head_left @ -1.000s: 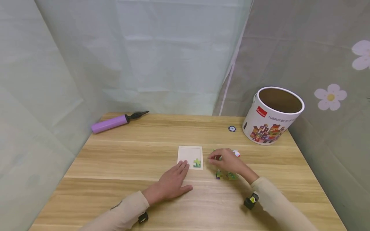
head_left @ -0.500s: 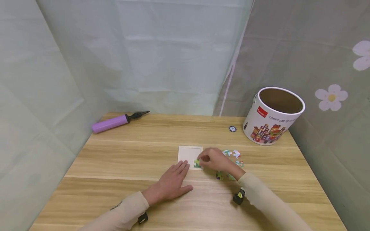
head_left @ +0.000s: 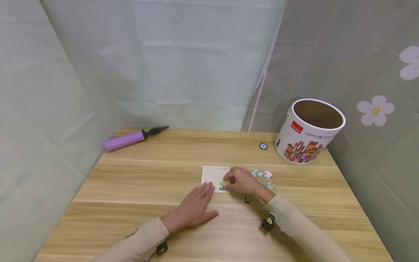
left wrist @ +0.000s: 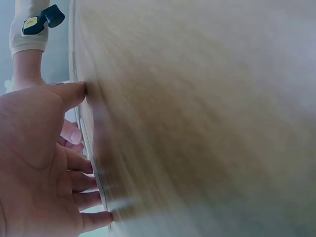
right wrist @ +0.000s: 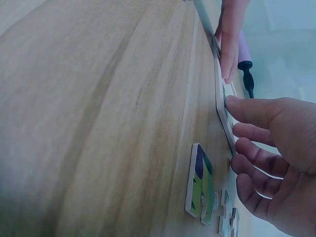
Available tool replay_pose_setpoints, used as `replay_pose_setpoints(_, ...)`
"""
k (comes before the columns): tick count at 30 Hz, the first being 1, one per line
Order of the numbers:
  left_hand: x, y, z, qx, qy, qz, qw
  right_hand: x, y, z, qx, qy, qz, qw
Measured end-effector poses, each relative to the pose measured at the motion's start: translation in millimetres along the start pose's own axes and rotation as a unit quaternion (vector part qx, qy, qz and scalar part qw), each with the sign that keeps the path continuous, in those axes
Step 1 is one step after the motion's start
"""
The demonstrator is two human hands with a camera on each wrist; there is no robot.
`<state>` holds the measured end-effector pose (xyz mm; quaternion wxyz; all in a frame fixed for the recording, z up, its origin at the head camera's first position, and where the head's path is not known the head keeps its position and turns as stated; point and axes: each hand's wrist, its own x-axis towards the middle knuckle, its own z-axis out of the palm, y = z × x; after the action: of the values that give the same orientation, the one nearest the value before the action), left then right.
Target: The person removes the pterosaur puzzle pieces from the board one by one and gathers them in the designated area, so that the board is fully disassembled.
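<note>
A square, pale wooden puzzle tray (head_left: 211, 171) lies on the table. In its lower right corner sits a green puzzle piece (head_left: 222, 185), partly covered by fingers. My left hand (head_left: 196, 207) lies flat, its straight fingertips resting on the tray's lower left edge. At the tray's right edge, my right hand (head_left: 243, 181) has thumb and fingers curled together, pinching a puzzle piece mostly hidden by the fingers. The right wrist view shows the right thumb (right wrist: 252, 109) at the tray rim. Several loose puzzle pieces (head_left: 267, 175) lie right of the tray, some beneath the right forearm.
A white bucket (head_left: 294, 145) with printed building blocks stands at the back right. Left of it lies a dark poker chip (head_left: 263, 146). A purple hand pump (head_left: 126, 141) with a black nozzle lies at the back left. Curtains hang behind the wooden table (head_left: 131, 182).
My right hand has moved left from the loose pieces to the tray's right edge, then shifted only slightly in the last half second. My left hand has stayed put.
</note>
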<state>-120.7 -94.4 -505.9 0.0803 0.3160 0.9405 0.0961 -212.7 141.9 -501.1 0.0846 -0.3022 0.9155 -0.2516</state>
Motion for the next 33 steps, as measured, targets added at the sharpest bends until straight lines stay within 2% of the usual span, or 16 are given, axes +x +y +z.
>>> replay_pose_setpoints(9,-1.1,-0.4,1.2,0.0,0.007,0.004,1.0,-1.5,-2.5,4.1,0.016,0.011,0.005,0.9998)
replay_pose_setpoints(14,-1.1,-0.7,2.7,0.006,0.014,0.007,0.9999,-2.9,-3.1,6.4,0.075,0.026,0.019,0.9967)
replay_pose_setpoints(20,-1.1,-0.8,2.8,0.011,0.017,0.007,0.9998,-7.8,-4.0,4.3,0.125,0.044,0.015,0.991)
replay_pose_setpoints(25,-0.5,-1.1,2.9,0.009,0.018,0.007,0.9998,-19.0,0.5,-4.3,0.151,0.072,0.009,0.9859)
replay_pose_setpoints(33,0.1,-2.1,3.9,0.009,0.012,0.007,0.9999,-47.9,12.9,-22.0,0.146,0.095,0.007,0.9847)
